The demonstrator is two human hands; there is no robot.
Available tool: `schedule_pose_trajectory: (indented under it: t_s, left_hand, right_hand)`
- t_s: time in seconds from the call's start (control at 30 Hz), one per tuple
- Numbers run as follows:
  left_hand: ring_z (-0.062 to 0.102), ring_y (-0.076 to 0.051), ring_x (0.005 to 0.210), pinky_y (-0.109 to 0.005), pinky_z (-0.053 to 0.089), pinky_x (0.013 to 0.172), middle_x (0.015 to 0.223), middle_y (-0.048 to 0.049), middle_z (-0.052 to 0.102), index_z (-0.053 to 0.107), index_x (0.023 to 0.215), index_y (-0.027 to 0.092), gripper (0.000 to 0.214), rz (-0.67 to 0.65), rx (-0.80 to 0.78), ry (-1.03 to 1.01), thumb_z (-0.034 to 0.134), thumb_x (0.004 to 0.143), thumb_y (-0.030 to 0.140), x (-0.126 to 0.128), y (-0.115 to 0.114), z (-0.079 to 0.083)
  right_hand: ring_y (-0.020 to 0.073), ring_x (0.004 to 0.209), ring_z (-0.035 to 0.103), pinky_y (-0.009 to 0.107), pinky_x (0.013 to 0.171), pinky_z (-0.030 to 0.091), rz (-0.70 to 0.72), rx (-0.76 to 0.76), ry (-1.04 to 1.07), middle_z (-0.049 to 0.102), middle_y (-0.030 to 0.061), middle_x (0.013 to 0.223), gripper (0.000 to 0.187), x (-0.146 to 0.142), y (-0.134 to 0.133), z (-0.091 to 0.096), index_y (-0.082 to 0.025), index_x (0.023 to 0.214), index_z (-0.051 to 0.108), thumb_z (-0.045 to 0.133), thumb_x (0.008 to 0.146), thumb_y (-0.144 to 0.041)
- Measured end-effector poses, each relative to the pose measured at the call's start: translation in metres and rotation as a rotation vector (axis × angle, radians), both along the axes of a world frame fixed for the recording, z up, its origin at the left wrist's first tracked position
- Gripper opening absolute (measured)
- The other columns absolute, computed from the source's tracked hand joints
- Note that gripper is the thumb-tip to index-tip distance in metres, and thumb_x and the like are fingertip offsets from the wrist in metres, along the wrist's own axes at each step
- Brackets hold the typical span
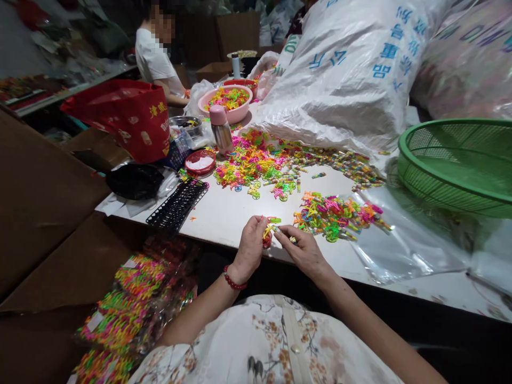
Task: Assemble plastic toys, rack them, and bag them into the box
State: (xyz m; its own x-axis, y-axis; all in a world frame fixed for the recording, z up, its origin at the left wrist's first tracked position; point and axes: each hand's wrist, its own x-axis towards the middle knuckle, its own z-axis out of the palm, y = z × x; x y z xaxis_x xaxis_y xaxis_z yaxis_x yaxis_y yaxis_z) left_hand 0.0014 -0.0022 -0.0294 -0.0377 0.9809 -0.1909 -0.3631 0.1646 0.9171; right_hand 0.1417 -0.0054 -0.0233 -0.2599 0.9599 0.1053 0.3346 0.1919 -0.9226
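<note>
My left hand (251,245) is closed around a small yellow and red plastic toy piece (267,233) at the near edge of the white table (228,213). My right hand (301,246) pinches a small tube-like part (280,230) against that piece, fingers pressed together. A red bead bracelet (233,281) circles my left wrist. Just beyond my hands lies a heap of bright plastic pieces (334,214). A larger spread of coloured pieces (252,160) covers the table's middle, with small printed tubes (344,162) to its right.
A green mesh basket (460,160) sits at the right, big white sacks (352,69) behind. A black perforated tray (178,205), red dish (200,161), pink bottle (221,128) and pink bowl (230,101) stand left. Bagged pieces (132,309) lie below. Another person (156,53) sits far back.
</note>
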Motion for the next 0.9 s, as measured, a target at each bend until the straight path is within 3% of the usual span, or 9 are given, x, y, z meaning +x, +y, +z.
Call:
schedule_pose_trajectory:
  t_s: [0.17,0.43,0.6,0.77,0.9]
  left_hand:
    - [0.040,-0.006,0.048,-0.020,0.033,0.045,0.059,0.0058,0.049,0.053,0.084,0.019,0.031,-0.010,0.018,0.063,0.063,0.085,0.047,0.000,0.000,-0.002]
    - [0.044,-0.008,0.051,-0.019,0.035,0.047,0.060,0.0044,0.054,0.055,0.086,0.020,0.031,0.000,0.044,0.242,0.060,0.086,0.051,-0.001,-0.003,-0.004]
    - [0.042,-0.008,0.049,-0.020,0.033,0.046,0.061,0.0046,0.052,0.055,0.086,0.019,0.030,-0.057,0.027,0.189,0.059,0.087,0.049,0.001,-0.002,-0.007]
    - [0.040,-0.009,0.050,-0.022,0.031,0.050,0.055,0.0048,0.047,0.053,0.077,0.020,0.029,-0.050,0.111,0.345,0.058,0.089,0.046,-0.001,-0.001,-0.006]
    - [0.039,-0.010,0.051,-0.023,0.031,0.052,0.056,0.0046,0.045,0.053,0.074,0.020,0.032,-0.069,0.128,0.356,0.058,0.089,0.048,0.004,0.001,-0.010]
  right_hand:
    - [0.0169,0.072,0.057,0.027,0.067,0.042,0.020,-0.048,0.026,0.067,0.0023,0.079,0.032,0.004,0.000,0.003,-0.020,0.090,0.071,0.054,0.090,-0.047]
    - [0.0109,0.053,0.037,0.024,0.048,0.029,0.016,-0.301,0.137,0.048,-0.0020,0.061,0.044,0.009,-0.002,-0.004,-0.019,0.091,0.071,0.054,0.087,-0.059]
    - [0.0107,0.054,0.036,0.024,0.050,0.028,0.083,-0.287,0.117,0.046,-0.0024,0.060,0.041,0.015,0.000,0.000,-0.019,0.085,0.070,0.053,0.089,-0.057]
    - [0.0135,0.062,0.043,0.026,0.059,0.034,0.166,-0.137,0.028,0.049,-0.0010,0.062,0.043,0.014,-0.002,0.006,-0.018,0.066,0.061,0.050,0.092,-0.051]
    - [0.0153,0.065,0.049,0.027,0.062,0.038,0.143,-0.077,-0.030,0.056,0.0002,0.066,0.040,0.012,-0.008,0.003,-0.019,0.069,0.060,0.046,0.094,-0.047]
